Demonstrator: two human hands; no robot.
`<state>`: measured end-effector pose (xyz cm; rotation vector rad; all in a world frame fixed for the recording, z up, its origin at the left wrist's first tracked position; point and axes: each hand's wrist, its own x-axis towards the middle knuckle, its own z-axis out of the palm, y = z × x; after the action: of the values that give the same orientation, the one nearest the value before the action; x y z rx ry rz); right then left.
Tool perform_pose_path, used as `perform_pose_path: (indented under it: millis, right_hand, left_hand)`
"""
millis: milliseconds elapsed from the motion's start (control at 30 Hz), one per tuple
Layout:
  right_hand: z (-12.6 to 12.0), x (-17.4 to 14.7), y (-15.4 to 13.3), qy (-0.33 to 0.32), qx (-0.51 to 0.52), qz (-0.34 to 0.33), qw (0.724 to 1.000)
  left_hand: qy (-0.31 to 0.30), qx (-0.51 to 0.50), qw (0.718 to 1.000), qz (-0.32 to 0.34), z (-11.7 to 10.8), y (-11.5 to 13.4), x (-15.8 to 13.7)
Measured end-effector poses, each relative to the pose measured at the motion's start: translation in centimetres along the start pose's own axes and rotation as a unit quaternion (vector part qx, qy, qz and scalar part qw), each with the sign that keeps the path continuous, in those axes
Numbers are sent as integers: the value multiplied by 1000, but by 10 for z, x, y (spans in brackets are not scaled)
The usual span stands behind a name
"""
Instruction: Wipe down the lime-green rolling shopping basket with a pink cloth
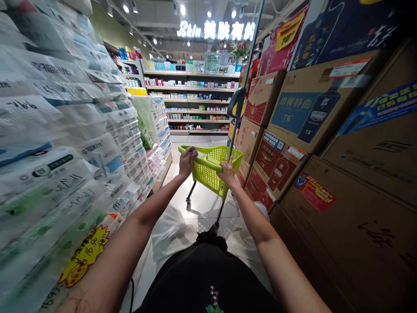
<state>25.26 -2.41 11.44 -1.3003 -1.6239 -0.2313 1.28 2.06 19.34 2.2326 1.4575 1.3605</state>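
Note:
A lime-green plastic shopping basket on a dark wheeled frame stands in front of me, with something pale inside. My left hand is closed at its left rim, around a small, crumpled greyish-purple cloth. At the near right rim is my right hand, its fingers curled over the basket edge. A long thin pole rises past the basket's right side, close to my right thumb. Partway up it is a dark rounded piece. Whether the right hand also touches the pole, I cannot tell.
Wrapped tissue packs are stacked high on the left. Cardboard cartons form a wall close on the right. Ahead, shelves of small boxed goods stand across the aisle. Pale floor tiles show beneath the basket.

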Motion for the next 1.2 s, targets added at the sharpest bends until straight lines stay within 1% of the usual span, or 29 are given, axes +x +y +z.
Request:
perform_pose_path:
  millis: [100, 133, 167, 200, 233, 300, 367, 400, 433, 467, 600, 633, 667, 700, 767, 833, 867, 900, 933, 967, 1033, 1067, 1100, 1133, 1200]
  right_hand:
    - [-7, 5, 18, -14, -3, 31, 999]
    - [-8, 5, 22, -15, 1, 42, 999]
    - [-8, 5, 26, -14, 7, 51, 999]
    - [-9, 5, 29, -13, 17, 58, 998]
    - [-9, 5, 32, -12, 27, 61, 998]
    - [-9, 4, 37, -9, 45, 55, 997]
    - [-9, 4, 42, -5, 55, 42, 998]
    - [-9, 4, 44, -5, 59, 36, 998]
    - [-8, 4, 45, -6, 60, 32, 998]
    - [-8, 4, 46, -7, 60, 31, 998]
    - [-4, 3, 43, -4, 53, 45, 998]
    - [-3, 3, 42, 1, 52, 51, 997]
    - [-2, 3, 41, 3, 52, 56, 997]
    - [-2, 3, 41, 4, 53, 60, 997]
    - [-3, 4, 42, 4, 56, 65, 996]
    - [-7, 6, 46, 2, 59, 63, 996]
    - [-9, 6, 49, 0, 62, 61, 996]
    - [-12, 7, 52, -4, 65, 59, 996]
    - [-14, 8, 55, -9, 67, 58, 996]
    - [-16, 8, 58, -15, 68, 56, 996]
    - [-18, 8, 63, -22, 64, 54, 996]
    - [-17, 8, 64, -21, 60, 54, 996]
    - [-17, 8, 65, -19, 56, 55, 997]
    - [-16, 8, 65, -15, 52, 57, 997]
    - [-16, 8, 65, -8, 47, 63, 997]
  left_hand:
    - [45, 8, 988, -147, 3, -18, 20]
    - [51, 6, 982, -183, 7, -20, 22]
    - [52, 0, 979, -200, 14, -20, 21]
    - [50, -6, 980, -195, 23, -16, 19]
    - [45, -11, 985, -169, 33, -11, 14]
    - [35, -2, 996, -82, 52, 2, 5]
    - [27, 30, 999, -10, 62, 11, 2]
    - [20, 49, 999, 10, 62, 13, 5]
    - [9, 68, 998, 14, 58, 12, 12]
    - [-3, 85, 996, 1, 52, 9, 21]
    - [-36, 132, 981, -135, 27, -7, 61]
    - [-42, 133, 979, -148, 25, -8, 65]
    - [-48, 131, 980, -142, 25, -6, 67]
    - [-54, 128, 983, -121, 28, -3, 65]
    - [-73, 122, 988, -58, 35, 5, 57]
    - [-107, 119, 987, 12, 39, 11, 51]
    - [-126, 118, 984, 38, 38, 10, 51]
    - [-140, 119, 982, 49, 35, 8, 53]
    - [-145, 124, 981, 36, 31, 4, 57]
    - [-143, 133, 981, 4, 27, 0, 62]
    - [-121, 150, 978, -77, 21, -7, 70]
    - [-108, 150, 977, -104, 20, -7, 72]
    - [-98, 146, 978, -113, 22, -5, 70]
    - [-92, 137, 981, -105, 27, -1, 66]
    - [-91, 115, 988, -53, 38, 14, 53]
